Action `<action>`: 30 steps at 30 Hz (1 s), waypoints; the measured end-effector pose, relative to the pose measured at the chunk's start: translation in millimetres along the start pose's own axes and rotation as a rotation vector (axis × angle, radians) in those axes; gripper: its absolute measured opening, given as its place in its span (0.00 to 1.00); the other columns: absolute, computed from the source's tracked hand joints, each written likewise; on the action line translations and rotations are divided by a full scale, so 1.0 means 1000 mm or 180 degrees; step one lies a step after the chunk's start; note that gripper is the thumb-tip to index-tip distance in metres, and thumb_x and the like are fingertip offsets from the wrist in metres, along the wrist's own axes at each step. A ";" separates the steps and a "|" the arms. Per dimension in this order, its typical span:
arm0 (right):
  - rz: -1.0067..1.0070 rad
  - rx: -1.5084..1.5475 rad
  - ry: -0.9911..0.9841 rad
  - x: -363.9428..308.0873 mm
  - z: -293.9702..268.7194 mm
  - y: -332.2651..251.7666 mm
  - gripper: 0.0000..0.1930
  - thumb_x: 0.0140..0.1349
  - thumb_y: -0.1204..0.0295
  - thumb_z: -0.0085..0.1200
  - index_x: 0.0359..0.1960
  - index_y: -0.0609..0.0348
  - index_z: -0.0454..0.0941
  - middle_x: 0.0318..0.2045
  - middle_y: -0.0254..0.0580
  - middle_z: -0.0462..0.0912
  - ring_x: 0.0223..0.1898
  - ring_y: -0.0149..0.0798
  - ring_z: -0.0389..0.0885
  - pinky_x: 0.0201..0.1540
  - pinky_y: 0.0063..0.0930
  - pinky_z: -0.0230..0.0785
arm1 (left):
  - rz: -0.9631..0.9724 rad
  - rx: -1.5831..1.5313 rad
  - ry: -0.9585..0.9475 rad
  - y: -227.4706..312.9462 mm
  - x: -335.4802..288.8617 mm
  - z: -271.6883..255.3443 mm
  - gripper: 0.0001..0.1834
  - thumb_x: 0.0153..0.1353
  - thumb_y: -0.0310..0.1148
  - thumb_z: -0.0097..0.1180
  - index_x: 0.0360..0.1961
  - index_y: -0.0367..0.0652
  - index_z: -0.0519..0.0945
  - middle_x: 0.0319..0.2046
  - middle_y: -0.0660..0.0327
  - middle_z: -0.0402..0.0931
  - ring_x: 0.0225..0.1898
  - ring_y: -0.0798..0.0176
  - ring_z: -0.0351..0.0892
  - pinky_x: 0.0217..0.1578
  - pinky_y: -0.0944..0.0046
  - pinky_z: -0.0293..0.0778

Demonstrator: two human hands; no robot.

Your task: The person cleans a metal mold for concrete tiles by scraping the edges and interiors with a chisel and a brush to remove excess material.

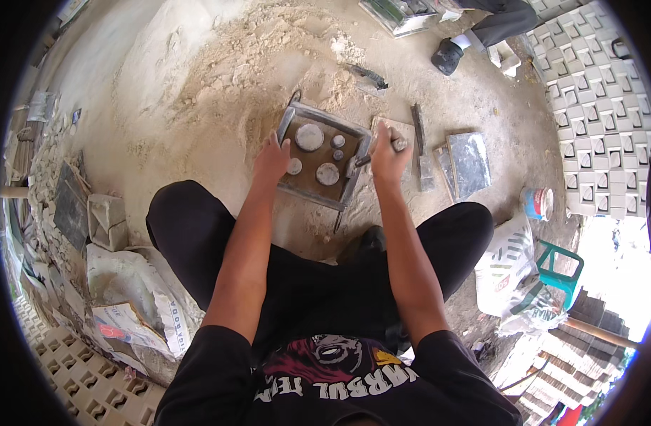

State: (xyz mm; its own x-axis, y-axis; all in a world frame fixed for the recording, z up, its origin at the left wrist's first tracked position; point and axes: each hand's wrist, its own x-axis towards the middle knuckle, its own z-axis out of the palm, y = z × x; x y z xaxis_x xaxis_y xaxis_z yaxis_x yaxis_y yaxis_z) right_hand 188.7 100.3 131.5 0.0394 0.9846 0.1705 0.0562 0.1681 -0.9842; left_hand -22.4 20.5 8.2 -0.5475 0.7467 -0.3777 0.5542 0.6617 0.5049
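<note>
A square mould frame (318, 192) of grey, dusty bars lies on the ground in front of me. Inside it are several round pale discs, among them a large disc (309, 138) at the upper left and a smaller disc (327, 174) at the lower right. My left hand (272, 157) grips the frame's left bar, its thumb on the inner side. With fingers wrapped round it, my right hand (391, 153) holds a hammer-like tool (363, 162), whose working end is at the frame's right bar. Its exact kind is partly hidden by the hand.
Loose sand (247, 64) spreads beyond the frame. Flat dark plates (469, 163) and a narrow bar (421, 145) lie to the right, near a paint bucket (536, 204), white sacks (505, 266) and a green stool (561, 273). Another person's foot (447, 55) is at the top right; stacked blocks (602, 113) line the right.
</note>
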 end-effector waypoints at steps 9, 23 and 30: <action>0.0247 0.0127 -0.0032 0.032 0.019 0.007 0.16 0.65 0.76 0.49 0.17 0.55 0.62 0.12 0.26 0.60 0.13 0.21 0.55 0.17 0.21 0.46 | -0.0578 -0.0493 0.0163 -0.002 0.038 0.007 0.37 0.66 0.61 0.34 0.52 0.36 0.76 0.51 0.45 0.76 0.55 0.42 0.72 0.56 0.48 0.67; -0.0655 -0.0429 -0.2014 0.066 0.031 -0.018 0.14 0.51 0.78 0.46 0.12 0.60 0.56 0.14 0.35 0.66 0.16 0.29 0.58 0.19 0.24 0.49 | -0.1471 -0.0536 0.0761 0.007 0.043 0.006 0.36 0.60 0.61 0.43 0.49 0.36 0.79 0.44 0.45 0.79 0.50 0.42 0.77 0.54 0.45 0.68; -0.0708 0.0893 -0.1717 0.059 0.019 -0.019 0.20 0.60 0.69 0.46 0.11 0.56 0.56 0.11 0.30 0.60 0.15 0.26 0.58 0.18 0.23 0.47 | -0.1742 -0.0838 0.0436 0.027 0.039 -0.015 0.30 0.61 0.54 0.40 0.40 0.36 0.82 0.39 0.43 0.80 0.44 0.39 0.79 0.49 0.44 0.72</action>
State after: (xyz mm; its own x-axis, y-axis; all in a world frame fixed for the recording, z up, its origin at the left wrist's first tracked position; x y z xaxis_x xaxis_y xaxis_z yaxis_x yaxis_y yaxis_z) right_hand 170.7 155.7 159.8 -0.4542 0.7985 0.3951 -0.2603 0.3051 -0.9160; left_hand -38.4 66.5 18.5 -0.7937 0.2769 -0.5416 0.0068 0.8944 0.4472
